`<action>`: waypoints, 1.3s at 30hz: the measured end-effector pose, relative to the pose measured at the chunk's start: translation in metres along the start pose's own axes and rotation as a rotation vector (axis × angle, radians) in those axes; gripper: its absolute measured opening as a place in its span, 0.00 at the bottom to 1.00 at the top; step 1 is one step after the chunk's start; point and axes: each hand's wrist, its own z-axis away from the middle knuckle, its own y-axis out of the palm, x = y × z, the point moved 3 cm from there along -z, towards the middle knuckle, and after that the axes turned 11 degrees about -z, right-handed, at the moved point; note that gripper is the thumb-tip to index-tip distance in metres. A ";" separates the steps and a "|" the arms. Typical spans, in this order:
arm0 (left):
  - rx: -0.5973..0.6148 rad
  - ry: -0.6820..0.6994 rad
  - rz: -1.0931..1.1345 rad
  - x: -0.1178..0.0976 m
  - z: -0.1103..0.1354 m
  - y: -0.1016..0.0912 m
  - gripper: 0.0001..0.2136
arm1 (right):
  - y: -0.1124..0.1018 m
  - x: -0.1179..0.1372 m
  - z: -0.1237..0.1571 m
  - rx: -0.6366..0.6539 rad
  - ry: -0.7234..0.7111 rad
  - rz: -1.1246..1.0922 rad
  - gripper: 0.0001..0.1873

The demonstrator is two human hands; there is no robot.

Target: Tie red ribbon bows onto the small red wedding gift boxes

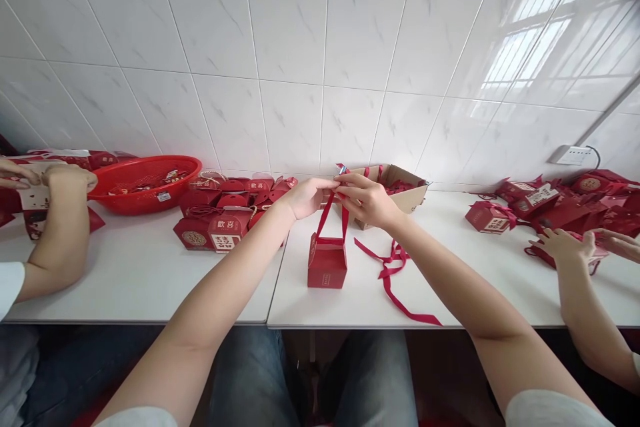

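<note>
A small red gift box (327, 265) stands on the white table (150, 280) in front of me. A red ribbon (331, 210) runs up from its two sides to my hands. My left hand (309, 196) pinches the ribbon's top from the left. My right hand (365, 200) pinches it from the right, fingertips meeting the left hand's above the box. Loose red ribbons (393, 273) lie on the table under my right forearm.
A pile of finished red boxes (225, 210) and a red plastic basket (145, 183) sit to the left. A cardboard box (400, 190) stands behind my hands. More red boxes (560, 203) lie at right. Other persons' hands work at far left (67, 180) and far right (565, 243).
</note>
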 end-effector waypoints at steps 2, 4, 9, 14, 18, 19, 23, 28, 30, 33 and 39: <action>0.017 0.008 0.010 -0.001 -0.001 0.001 0.04 | 0.000 0.000 0.000 -0.021 0.022 -0.004 0.12; 0.014 -0.011 0.002 -0.002 -0.002 0.003 0.04 | -0.001 0.001 0.000 -0.040 0.036 -0.010 0.12; -0.050 -0.091 -0.041 -0.003 -0.002 0.006 0.05 | -0.002 0.002 0.002 -0.071 0.009 -0.008 0.12; -0.117 -0.082 -0.113 -0.004 -0.001 0.006 0.06 | 0.000 0.004 0.004 -0.108 0.044 -0.038 0.12; -0.177 -0.103 -0.078 0.000 -0.002 -0.001 0.07 | 0.003 0.012 0.007 -0.120 0.048 -0.085 0.12; -0.185 -0.102 -0.086 0.002 -0.003 -0.003 0.08 | 0.004 0.015 0.010 -0.125 0.049 -0.092 0.12; -0.238 -0.123 -0.181 0.010 -0.007 -0.017 0.09 | 0.011 0.027 0.032 -0.149 0.113 -0.127 0.11; -0.412 -0.180 -0.180 0.028 -0.013 -0.037 0.09 | 0.021 0.050 0.063 -0.155 0.133 -0.147 0.13; -0.449 -0.192 -0.166 0.036 -0.017 -0.042 0.08 | 0.022 0.060 0.073 -0.151 0.136 -0.149 0.14; -0.479 -0.206 -0.137 0.049 -0.021 -0.047 0.08 | 0.024 0.070 0.084 -0.140 0.150 -0.157 0.17; -0.534 -0.250 -0.081 0.071 -0.027 -0.055 0.07 | 0.026 0.084 0.106 -0.123 0.187 -0.219 0.20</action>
